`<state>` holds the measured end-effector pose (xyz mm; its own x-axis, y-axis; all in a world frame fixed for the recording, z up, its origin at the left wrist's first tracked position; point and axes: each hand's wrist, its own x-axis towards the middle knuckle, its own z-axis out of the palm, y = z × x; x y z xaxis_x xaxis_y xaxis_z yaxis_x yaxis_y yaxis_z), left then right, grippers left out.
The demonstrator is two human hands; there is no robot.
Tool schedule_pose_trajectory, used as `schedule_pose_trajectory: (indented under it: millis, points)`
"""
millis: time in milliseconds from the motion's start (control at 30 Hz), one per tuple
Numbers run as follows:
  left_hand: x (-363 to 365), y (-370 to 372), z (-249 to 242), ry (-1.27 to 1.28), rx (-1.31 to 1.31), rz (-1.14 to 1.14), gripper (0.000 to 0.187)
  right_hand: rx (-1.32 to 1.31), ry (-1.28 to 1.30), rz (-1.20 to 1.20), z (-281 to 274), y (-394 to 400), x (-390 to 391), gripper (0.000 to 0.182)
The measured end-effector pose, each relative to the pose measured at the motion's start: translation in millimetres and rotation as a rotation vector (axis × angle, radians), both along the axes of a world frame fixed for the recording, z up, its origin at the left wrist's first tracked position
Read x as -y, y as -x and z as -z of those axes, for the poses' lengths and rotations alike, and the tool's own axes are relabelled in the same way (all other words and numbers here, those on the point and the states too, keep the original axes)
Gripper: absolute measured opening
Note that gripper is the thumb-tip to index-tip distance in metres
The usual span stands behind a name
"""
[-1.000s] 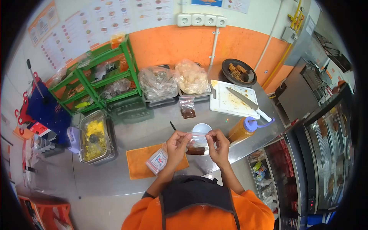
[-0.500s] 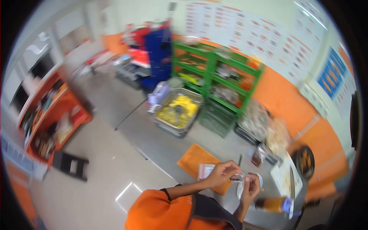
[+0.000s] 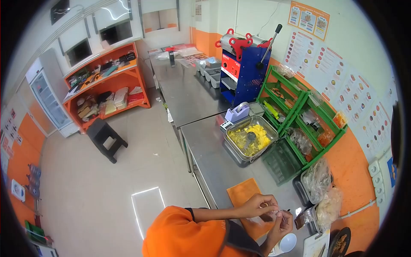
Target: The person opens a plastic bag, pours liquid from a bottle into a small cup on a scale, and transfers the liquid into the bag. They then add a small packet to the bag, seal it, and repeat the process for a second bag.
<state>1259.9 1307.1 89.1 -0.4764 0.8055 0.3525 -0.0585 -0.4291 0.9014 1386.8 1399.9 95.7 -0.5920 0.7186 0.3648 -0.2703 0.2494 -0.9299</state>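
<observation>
My left hand (image 3: 260, 206) and my right hand (image 3: 281, 225) are close together over the front of the steel table. Their fingers pinch a small piece of clear plastic, seemingly a thin bag (image 3: 268, 216), whose edges are hard to make out. Beneath my left hand and forearm lies an orange cloth (image 3: 245, 192). A white cup (image 3: 288, 243) stands just below my right hand. Right of my hands rests a clear packet with dark brown contents (image 3: 305, 217).
A steel tub (image 3: 274, 133) of yellow food stands beside a lilac tape dispenser (image 3: 236, 112). Green racks (image 3: 295, 112) and a blue press machine (image 3: 239, 79) line the wall. A cutting board (image 3: 316, 246) with a knife and a dark bowl (image 3: 340, 242) are at front right.
My view has swung left and up, so the table and racks appear shifted rightward. Both hands stay close together, pinching the clear plastic.
</observation>
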Motion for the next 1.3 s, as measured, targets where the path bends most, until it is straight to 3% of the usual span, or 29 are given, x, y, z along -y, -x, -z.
schedule_pose_trajectory:
  millis: [200, 267, 500, 567, 633, 933, 1100, 1200, 1233, 1300]
  points:
    - [-4.4, -2.6, 2.8, 0.036, -0.001, 0.068, 0.015, 0.032, -0.029, -0.052, 7.5, -12.1, -14.8, 0.005]
    - [-2.3, -4.2, -3.2, 0.163, -0.345, -0.107, 0.016, 0.066, -0.013, -0.055, 10.8, -16.4, -18.8, 0.005]
    - [-11.6, -19.3, 3.4, 0.146, -0.398, -0.018, 0.014, 0.171, 0.013, 0.013, -5.6, -30.0, -8.9, 0.003]
    - [-12.1, -27.3, -3.2, 0.207, -0.353, -0.034, 0.012, 0.168, 0.019, 0.093, -0.5, -33.7, -8.0, 0.005]
    - [-19.6, -36.6, 5.7, 0.186, -0.316, -0.022, 0.011, 0.265, -0.271, 0.201, 2.4, -41.1, -10.7, 0.007]
    - [-26.2, -41.2, 5.5, 0.132, -0.3, 0.046, 0.009, 0.489, -0.519, 0.331, -23.3, -89.0, -6.9, 0.008]
    - [-31.3, -50.3, 30.5, 0.129, -0.174, 0.187, 0.011, 0.572, -0.44, 0.3, -39.2, -100.5, -2.0, 0.01]
    - [-36.1, -60.4, 1.8, 0.085, 0.415, 0.455, 0.01, 0.533, -0.408, 0.226, -46.4, -108.4, -4.4, 0.01]
    - [-37.4, -61.0, 8.0, 0.111, 0.421, 0.526, 0.01, 0.519, -0.379, 0.21, -46.3, -111.3, -5.7, 0.01]
    - [-44.9, -62.6, 24.9, 0.18, 0.173, 0.521, 0.01, 0.515, -0.393, 0.175, -55.5, -117.3, -6.6, 0.01]
